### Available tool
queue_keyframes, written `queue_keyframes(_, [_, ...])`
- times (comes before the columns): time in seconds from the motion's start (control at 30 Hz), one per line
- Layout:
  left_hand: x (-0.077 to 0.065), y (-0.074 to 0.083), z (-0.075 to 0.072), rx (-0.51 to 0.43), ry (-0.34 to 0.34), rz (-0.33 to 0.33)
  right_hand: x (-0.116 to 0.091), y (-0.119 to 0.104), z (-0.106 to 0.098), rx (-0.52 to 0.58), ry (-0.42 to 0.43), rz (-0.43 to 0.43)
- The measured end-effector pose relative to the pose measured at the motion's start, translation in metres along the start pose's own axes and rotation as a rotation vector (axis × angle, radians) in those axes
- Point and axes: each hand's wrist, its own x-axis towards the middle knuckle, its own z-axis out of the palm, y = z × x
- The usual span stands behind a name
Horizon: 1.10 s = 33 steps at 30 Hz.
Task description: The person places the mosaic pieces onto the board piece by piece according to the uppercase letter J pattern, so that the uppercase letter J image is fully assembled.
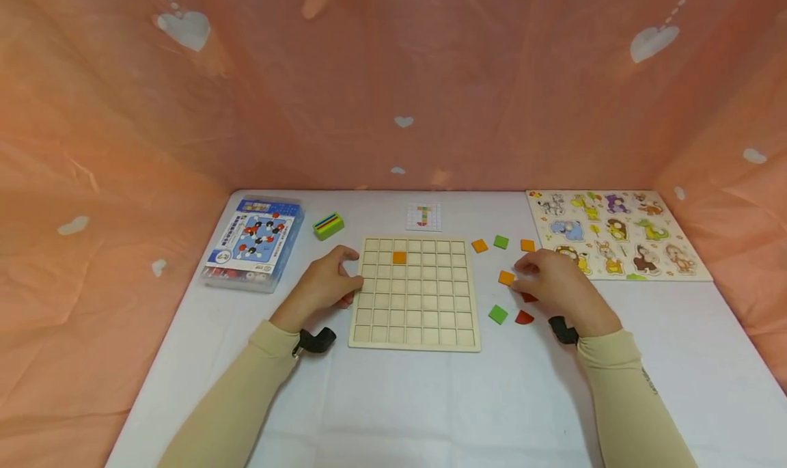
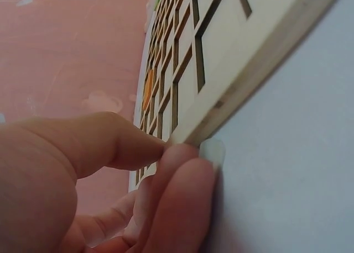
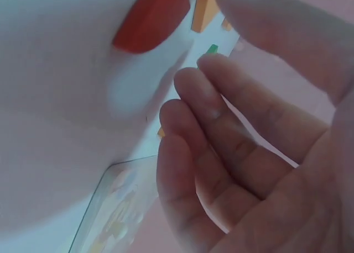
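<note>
A square wooden grid board (image 1: 406, 321) lies mid-table, one orange tile (image 1: 399, 257) set in a cell near its top left. My left hand (image 1: 326, 278) holds the board's left edge; the left wrist view has thumb and fingers pinching the wooden rim (image 2: 221, 106). My right hand (image 1: 553, 283) hovers right of the board with loosely bent fingers, nothing between them. Its thumb tip is close to an orange tile (image 1: 506, 278), and it partly hides a red piece (image 1: 529, 297). A red quarter-round piece (image 1: 525, 317) and a green tile (image 1: 498, 314) lie nearer the front.
Behind my right hand are orange tiles (image 1: 479, 246) and a green tile (image 1: 501, 241). A card with a coloured J-shaped pattern (image 1: 424, 216) lies behind the board. At left sit a clear-sided box (image 1: 252, 242) and a green striped block (image 1: 328, 226); an animal puzzle (image 1: 615, 239) is at right.
</note>
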Motion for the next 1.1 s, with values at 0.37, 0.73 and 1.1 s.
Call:
queue_keyframes(0.37, [0.0001, -0.0014, 0.0000, -0.032, -0.016, 0.001, 0.0023, -0.0013, 0.0043, -0.016, -0.019, 0.010])
queue_keyframes(0.73, [-0.0017, -0.0035, -0.0039, -0.089, -0.032, -0.001, 0.0041, -0.0007, 0.0042, -0.016, -0.021, 0.016])
queue_keyframes(1.1, [-0.0005, -0.0014, -0.0045, -0.117, -0.038, -0.042, 0.0056, -0.0014, 0.0045, -0.028, -0.020, 0.012])
